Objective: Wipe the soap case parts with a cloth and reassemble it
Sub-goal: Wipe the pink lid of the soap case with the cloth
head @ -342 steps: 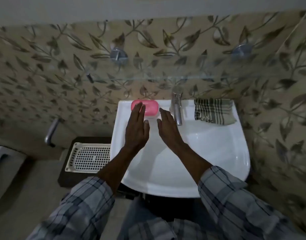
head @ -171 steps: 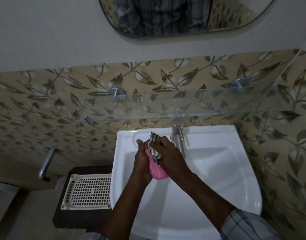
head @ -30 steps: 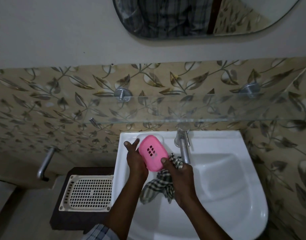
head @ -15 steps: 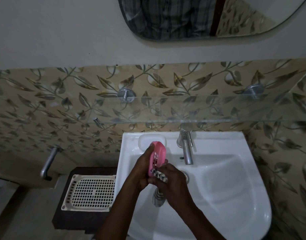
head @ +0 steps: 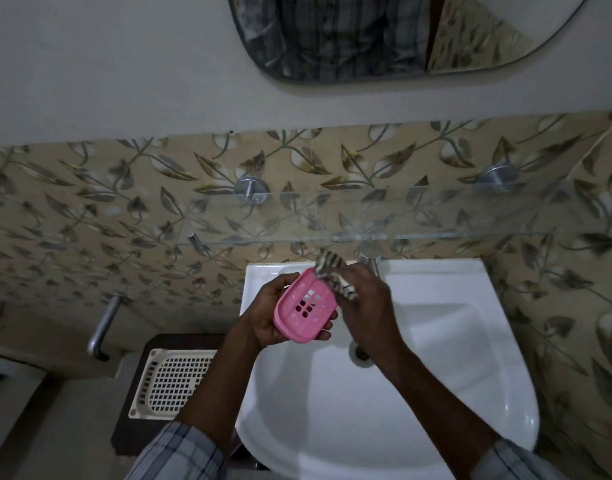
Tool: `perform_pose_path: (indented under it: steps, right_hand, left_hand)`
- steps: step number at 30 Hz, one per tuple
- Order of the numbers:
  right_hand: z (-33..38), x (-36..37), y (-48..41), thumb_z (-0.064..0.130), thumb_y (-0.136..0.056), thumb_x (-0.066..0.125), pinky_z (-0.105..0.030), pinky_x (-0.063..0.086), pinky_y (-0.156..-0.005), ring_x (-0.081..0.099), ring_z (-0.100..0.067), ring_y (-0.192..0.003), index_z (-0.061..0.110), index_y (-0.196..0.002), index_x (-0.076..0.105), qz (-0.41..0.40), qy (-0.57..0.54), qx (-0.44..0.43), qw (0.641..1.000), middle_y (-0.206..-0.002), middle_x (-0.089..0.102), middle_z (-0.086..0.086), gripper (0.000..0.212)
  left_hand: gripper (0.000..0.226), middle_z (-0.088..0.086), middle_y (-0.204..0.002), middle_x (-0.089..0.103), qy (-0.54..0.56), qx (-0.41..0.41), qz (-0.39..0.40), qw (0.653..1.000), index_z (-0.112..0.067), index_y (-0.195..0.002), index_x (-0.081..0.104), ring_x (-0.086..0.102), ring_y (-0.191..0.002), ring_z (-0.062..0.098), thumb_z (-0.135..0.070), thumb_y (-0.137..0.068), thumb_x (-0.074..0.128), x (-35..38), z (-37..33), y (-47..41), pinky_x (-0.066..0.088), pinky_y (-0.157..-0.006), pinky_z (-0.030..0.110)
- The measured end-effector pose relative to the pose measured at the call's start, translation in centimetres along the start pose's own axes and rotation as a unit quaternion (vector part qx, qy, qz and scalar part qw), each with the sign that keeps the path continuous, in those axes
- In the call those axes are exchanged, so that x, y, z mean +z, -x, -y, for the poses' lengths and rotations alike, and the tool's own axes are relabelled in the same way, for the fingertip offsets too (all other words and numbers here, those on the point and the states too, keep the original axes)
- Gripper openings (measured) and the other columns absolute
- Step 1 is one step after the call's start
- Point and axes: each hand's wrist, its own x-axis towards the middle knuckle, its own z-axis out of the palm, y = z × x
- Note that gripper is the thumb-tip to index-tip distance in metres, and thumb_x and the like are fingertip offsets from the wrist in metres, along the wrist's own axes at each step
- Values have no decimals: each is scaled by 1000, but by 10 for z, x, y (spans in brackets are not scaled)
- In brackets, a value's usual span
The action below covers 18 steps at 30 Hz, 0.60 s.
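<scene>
Head view, looking down over the white ceramic washbasin (head: 453, 393). Left hand (head: 268, 315) cradles the pink oval plastic soap-case tray with square drain holes (head: 304, 310) from beneath, fingers curled up around its near and far edges so the hollow face tilts toward the wearer; this underside support probably leaves the whole inner surface free for wiping. Right hand (head: 366, 306) is closed on a bunched checked dark-and-pale cloth (head: 335, 277), pressing the wad against the upper right rim of the tray, with a loose corner standing above the knuckles. Both hands hold the work above the basin's back ledge, just in front of the chrome tap (head: 370, 259), which the right hand largely hides. Working over the bowl would let any drips or residue fall into the basin.

Other parts of the soap case cannot be made out; the ledge behind the hands is mostly covered. Clear glass shelf (head: 436, 233) spans the leaf-patterned tile wall (head: 90, 209) above the tap. Cream perforated plastic tray (head: 173, 382) rests on a dark stand to the left, well apart from the work. Judged stage: wiping of the tray in hand, reassembly not yet begun.
</scene>
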Motion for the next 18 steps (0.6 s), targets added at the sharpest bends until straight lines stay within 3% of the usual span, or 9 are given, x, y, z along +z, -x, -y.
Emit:
perform_pose_path:
  steps: [1,4,8,12,15,18]
  right_hand:
    - [2,9,4,-2,-88,63,-10,45,-74,57,1,-89,7,-109,72,55,13,-17,998,-99,63,-7,24]
    - [-8,19,9,-5,-87,58,-34,49,-89,56,-25,-107,9,-123,65,195,107,-56,973,-119,60,-13,39]
    - [-13,10,-5,-9,-85,57,-36,51,-86,59,-33,-100,4,-112,70,130,123,-55,982,-111,64,-16,33]
    - [-3,8,7,-2,-73,72,-37,56,-83,67,-33,-96,1,-104,74,200,99,-157,962,-106,71,-18,31]
    - [-9,4,0,-4,-81,66,-38,55,-78,64,-26,-94,5,-103,72,134,103,-64,983,-106,69,-14,24]
    - [-4,10,9,-7,-68,71,-35,57,-84,67,-31,-97,2,-102,74,190,85,-136,969,-106,71,-16,35]
  left_hand:
    - [54,24,-103,72,-6,1,-20,1000,-2,-111,72,69,-89,39,-45,-82,59,3,0,-2,57,-85,51]
    - [46,18,-95,74,-16,4,-50,999,-7,-107,69,69,-85,34,-42,-80,58,8,4,-2,57,-80,48]
    - [48,21,-100,68,-26,-9,-48,998,-5,-106,69,63,-88,37,-44,-82,56,13,5,3,57,-76,45]
    - [48,18,-92,73,-16,17,-68,997,-5,-106,70,70,-81,35,-42,-80,54,10,5,0,56,-76,46]
    - [54,22,-98,71,-59,-4,-78,995,-4,-105,73,65,-87,40,-48,-82,52,11,8,0,54,-78,46]
    - [47,17,-90,76,-21,6,-88,996,-6,-96,79,73,-80,32,-43,-78,55,12,11,-5,59,-76,45]
